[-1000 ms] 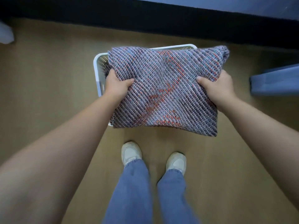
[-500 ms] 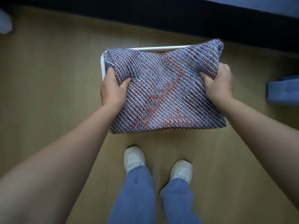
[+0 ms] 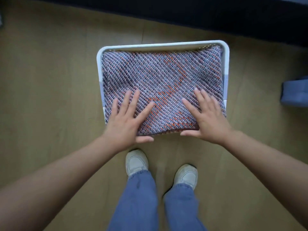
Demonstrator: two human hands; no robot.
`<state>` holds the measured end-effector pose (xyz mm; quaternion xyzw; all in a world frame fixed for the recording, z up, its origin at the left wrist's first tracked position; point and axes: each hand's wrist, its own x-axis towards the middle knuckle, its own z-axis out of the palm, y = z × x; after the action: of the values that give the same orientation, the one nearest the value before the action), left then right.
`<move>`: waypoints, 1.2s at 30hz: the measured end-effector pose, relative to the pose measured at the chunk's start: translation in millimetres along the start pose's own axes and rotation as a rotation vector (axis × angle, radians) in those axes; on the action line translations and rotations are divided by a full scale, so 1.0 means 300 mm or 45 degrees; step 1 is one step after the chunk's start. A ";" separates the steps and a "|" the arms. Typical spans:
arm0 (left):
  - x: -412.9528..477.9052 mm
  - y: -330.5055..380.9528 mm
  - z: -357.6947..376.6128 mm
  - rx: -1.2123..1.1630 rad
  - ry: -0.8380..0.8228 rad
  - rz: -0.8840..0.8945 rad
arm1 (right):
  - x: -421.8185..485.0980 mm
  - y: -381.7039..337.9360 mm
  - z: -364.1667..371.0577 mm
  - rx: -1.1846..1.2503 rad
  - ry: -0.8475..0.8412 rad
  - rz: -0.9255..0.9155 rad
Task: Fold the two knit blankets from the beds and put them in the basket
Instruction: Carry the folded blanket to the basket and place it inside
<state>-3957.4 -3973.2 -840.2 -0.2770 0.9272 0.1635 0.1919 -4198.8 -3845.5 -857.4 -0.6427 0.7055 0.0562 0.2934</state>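
The folded knit blanket in grey-blue, purple and orange diagonal stitches (image 3: 160,84) is lying inside the white rectangular plastic basket (image 3: 162,45), filling it almost from wall to wall, and the person is leaning right over it. The left hand (image 3: 126,120) is hovering flat over the blanket's 7 o'clock corner, fingers spread, gripping nothing. The right hand (image 3: 208,117) is mirroring it at the 5 o'clock corner, palm down, fingers loose, gripping nothing either. Whether the palms are pressing on the knit or floating just above it, the view is not making clear.

By the look of it, this is the placing step for one blanket, and it is all but done. Whether another blanket is lying underneath cannot be told; the top layer is hiding everything below. If one is outstanding, the next move is calling for the person to straighten up, turn away from the basket and go to a bed for it. The soft knit should be sitting happily where it is, with no weight needed on it.

The basket is standing on a tan wood-look floor (image 3: 50,80), the person's white sneakers (image 3: 136,161) and blue jeans (image 3: 138,202) at 6 o'clock of it. A dark band (image 3: 183,14) is running across 12 o'clock, and a blue fabric edge (image 3: 295,92) is poking in at 3 o'clock.
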 end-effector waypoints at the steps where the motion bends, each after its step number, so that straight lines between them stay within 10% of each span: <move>1: -0.015 -0.026 0.030 0.045 -0.128 -0.065 | -0.009 0.004 0.021 -0.017 -0.079 0.044; 20: 0.199 -0.102 0.151 0.099 -0.691 -0.390 | 0.231 0.001 0.093 -0.088 -0.626 0.228; 26: 0.216 -0.100 -0.022 -0.049 0.041 -0.162 | 0.306 -0.098 -0.129 0.102 0.137 0.031; 36: 0.310 -0.160 0.206 0.162 -0.183 -0.273 | 0.385 0.092 0.094 -0.285 -0.120 0.020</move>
<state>-3985.1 -4028.0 -944.9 -0.3494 0.8846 0.1022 0.2914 -4215.2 -3929.1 -945.0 -0.6624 0.6853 0.1670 0.2522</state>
